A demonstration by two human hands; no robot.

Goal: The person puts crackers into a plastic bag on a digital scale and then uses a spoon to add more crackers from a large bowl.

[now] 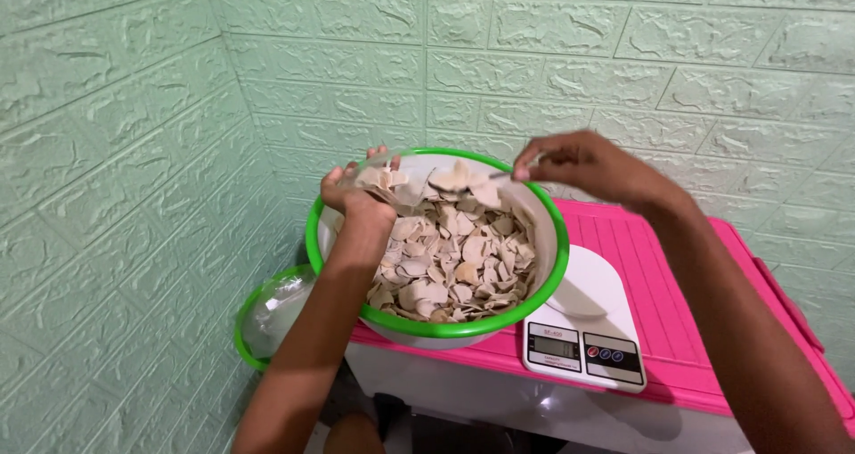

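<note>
Head view. A white basin with a green rim (552,267) sits at the centre of the frame, resting on a pink ribbed lid (659,285) of a white container. The basin is filled with pale, flat, beige chips (454,258), heaped highest toward 12 o'clock.

The left hand (356,191) is over the basin rim at 10 o'clock, fingers curled closed around a clear plastic bag (378,171) that already contains some chips. The right hand (579,164) is above the rim at 1 o'clock, thumb and fingers pinched on the bag's opposite edge; the film there is thin and hard to trace.

A white digital kitchen scale (583,329) stands on the lid at 4 o'clock from the basin, partly under its rim. A second green-rimmed basin (245,338) lies lower at 8 o'clock, holding clear plastic bags (276,311).
</note>
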